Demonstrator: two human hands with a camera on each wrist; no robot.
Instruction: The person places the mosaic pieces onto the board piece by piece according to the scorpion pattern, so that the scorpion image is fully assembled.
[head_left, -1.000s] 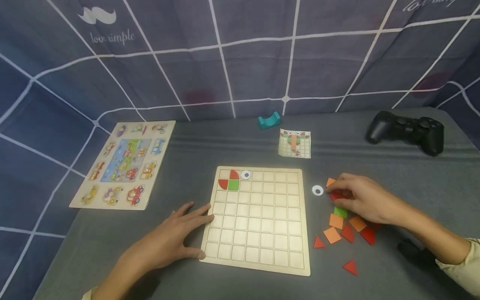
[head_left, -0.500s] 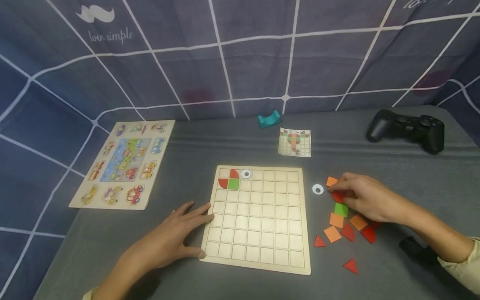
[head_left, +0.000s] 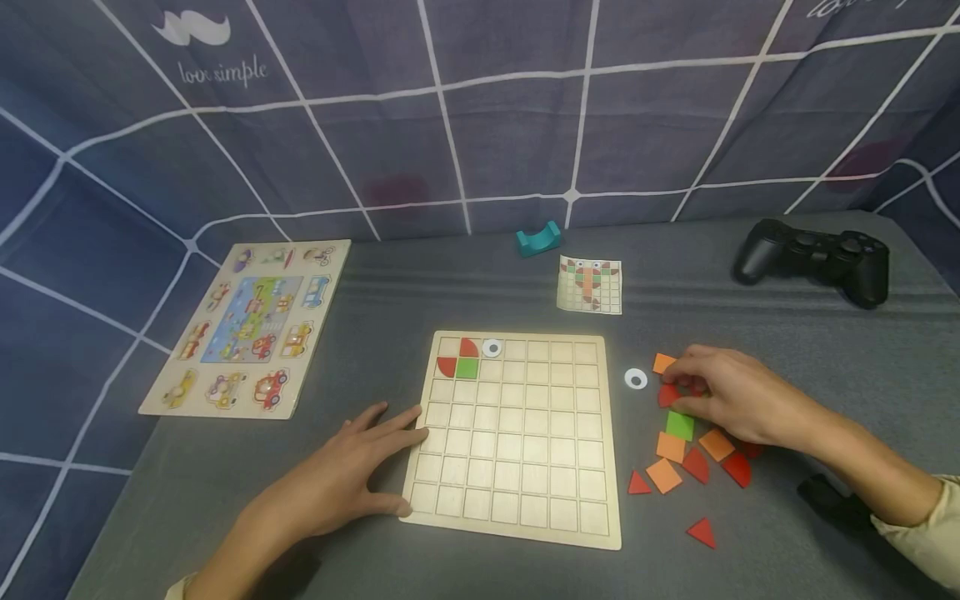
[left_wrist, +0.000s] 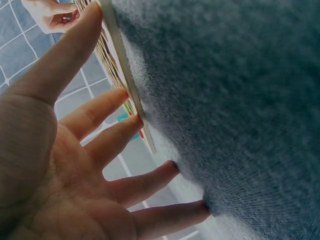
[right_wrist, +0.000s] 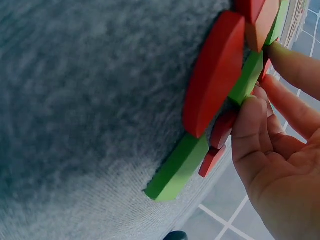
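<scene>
My left hand (head_left: 333, 467) lies with spread fingers at the left edge of a wooden grid board (head_left: 517, 442), thumb and two fingertips touching its edge. The board's top left bears two red quarter-circle tiles (head_left: 468, 347), a green square tile (head_left: 467, 367) and an eye tile (head_left: 492, 348). My right hand (head_left: 738, 400) reaches with bent fingers into a loose pile right of the board. Its fingers touch tiles near a red tile (head_left: 667, 395) and a green square (head_left: 680, 426); whether it pinches one is hidden. In the right wrist view, its fingertips meet a green tile (right_wrist: 247, 77).
Orange squares (head_left: 671, 447), red triangles (head_left: 702, 532) and a second eye tile (head_left: 635, 379) lie right of the board. Behind stand a pattern card (head_left: 589, 286) and a teal holder (head_left: 538, 239). A game controller (head_left: 813, 262) sits back right, a picture puzzle (head_left: 251, 329) at left.
My right hand has shifted slightly among the tiles. The red tile, green square and nearby orange square have slid a little. My left hand has stayed at the board's edge.
</scene>
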